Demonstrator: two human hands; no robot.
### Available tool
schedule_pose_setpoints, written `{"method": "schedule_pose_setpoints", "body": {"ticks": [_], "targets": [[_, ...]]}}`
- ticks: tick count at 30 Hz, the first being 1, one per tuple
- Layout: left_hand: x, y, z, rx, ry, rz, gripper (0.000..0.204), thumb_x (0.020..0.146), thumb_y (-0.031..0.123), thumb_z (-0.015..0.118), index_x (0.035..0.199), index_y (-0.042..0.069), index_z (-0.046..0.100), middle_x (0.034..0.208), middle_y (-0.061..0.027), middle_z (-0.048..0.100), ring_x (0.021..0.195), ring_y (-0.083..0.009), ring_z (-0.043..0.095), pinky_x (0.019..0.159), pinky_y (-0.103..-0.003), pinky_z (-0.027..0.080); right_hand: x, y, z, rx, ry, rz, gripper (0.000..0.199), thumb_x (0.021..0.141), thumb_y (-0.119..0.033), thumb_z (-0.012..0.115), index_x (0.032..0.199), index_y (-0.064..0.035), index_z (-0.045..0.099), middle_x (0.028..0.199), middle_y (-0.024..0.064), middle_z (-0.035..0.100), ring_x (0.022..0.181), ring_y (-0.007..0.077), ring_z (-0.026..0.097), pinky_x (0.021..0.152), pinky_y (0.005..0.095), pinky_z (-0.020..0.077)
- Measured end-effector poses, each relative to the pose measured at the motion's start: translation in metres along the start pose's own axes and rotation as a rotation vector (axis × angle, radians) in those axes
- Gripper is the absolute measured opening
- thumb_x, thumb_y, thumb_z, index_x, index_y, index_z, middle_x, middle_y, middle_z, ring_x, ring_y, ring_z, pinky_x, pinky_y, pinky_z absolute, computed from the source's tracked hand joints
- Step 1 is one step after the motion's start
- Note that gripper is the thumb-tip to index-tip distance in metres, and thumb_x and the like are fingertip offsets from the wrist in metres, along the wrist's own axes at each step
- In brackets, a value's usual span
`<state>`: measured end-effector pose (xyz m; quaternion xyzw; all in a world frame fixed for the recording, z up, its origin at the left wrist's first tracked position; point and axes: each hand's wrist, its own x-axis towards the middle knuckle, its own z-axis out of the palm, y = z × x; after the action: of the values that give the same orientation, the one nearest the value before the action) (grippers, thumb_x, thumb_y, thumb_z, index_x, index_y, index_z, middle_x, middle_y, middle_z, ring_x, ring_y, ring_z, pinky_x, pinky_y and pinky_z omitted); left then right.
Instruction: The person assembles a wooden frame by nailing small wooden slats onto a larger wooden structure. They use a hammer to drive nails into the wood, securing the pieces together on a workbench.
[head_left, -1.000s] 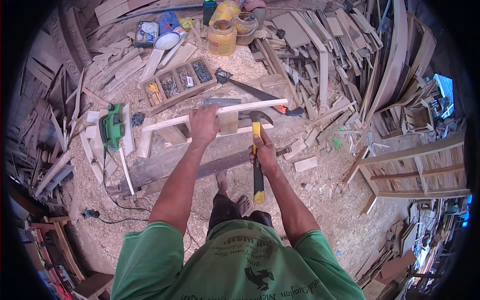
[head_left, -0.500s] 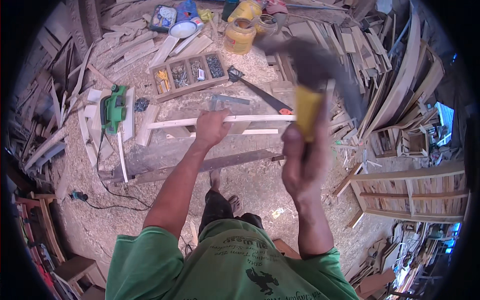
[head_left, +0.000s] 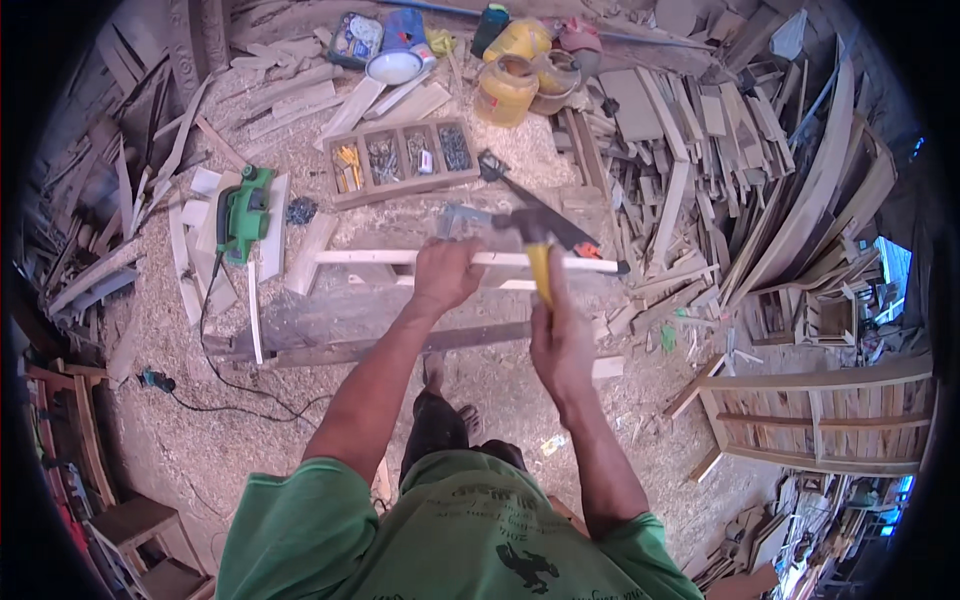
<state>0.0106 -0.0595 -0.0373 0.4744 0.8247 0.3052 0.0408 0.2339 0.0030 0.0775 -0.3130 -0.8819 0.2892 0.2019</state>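
Step in hand, as judged: hammering on the pale wooden frame, which lies across a dark plank on the sawdust floor. Landmark: the frame.

Left hand is clamped over the frame's top rail near its middle, fingers wrapped round it, pinning it down.

Right hand is just on the near side of the frame, fist closed tight on the yellow handle of a hammer. The hammer head sits just above the rail, right beside the left hand. Whether it touches the wood: cannot tell; the head is blurred.

Beyond the frame: handsaw, then a compartment tray of nails. Left of the frame: green power planer.

Next move calls for a square blow clear of the left fingers, frame held steady.
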Motion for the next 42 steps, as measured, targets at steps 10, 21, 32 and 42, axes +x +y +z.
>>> {"method": "schedule_pose_setpoints", "body": {"ticks": [10,21,32,42], "targets": [[0.000,-0.003,0.008,0.019,0.053,0.077,0.029,0.090,0.032,0.083,0.111,0.015,0.075,0.096,-0.0167,0.078,0.097,-0.0403,0.074,0.090,-0.055,0.054,-0.010,0.026,0.012,-0.184,0.122,-0.219,0.062,0.112,-0.014,0.060,0.171,-0.0210,0.039,0.094,0.0253,0.070,0.074,0.0432,0.069,0.066,0.0501,0.0551],[-0.004,-0.001,0.003,0.028,0.026,0.036,0.025,0.089,0.026,0.078,0.105,0.010,0.070,0.092,-0.0155,0.076,0.099,-0.0373,0.074,0.094,-0.053,0.052,0.010,-0.014,-0.061,0.563,0.376,-0.541,0.030,0.110,-0.012,0.058,0.136,0.0020,0.060,0.094,0.0103,0.070,0.073,0.0204,0.066,0.063,0.0349,0.0542],[-0.003,-0.007,0.010,0.043,0.082,0.064,0.023,0.087,0.027,0.083,0.105,0.016,0.074,0.093,-0.0134,0.077,0.097,-0.0366,0.074,0.092,-0.051,0.053,0.030,-0.040,-0.051,0.482,0.416,-0.436,0.024,0.114,-0.010,0.057,0.134,0.0019,0.059,0.085,0.0143,0.065,0.068,0.0214,0.061,0.060,0.0378,0.0504],[-0.002,0.006,0.005,0.100,0.017,-0.007,0.031,0.087,0.025,0.080,0.112,0.008,0.072,0.095,-0.0150,0.077,0.103,-0.0352,0.072,0.099,-0.051,0.050,-0.006,0.028,0.016,0.158,0.013,0.034,0.057,0.110,-0.007,0.060,0.166,-0.0063,0.049,0.092,0.0273,0.070,0.068,0.0371,0.069,0.064,0.0468,0.0553]]}}
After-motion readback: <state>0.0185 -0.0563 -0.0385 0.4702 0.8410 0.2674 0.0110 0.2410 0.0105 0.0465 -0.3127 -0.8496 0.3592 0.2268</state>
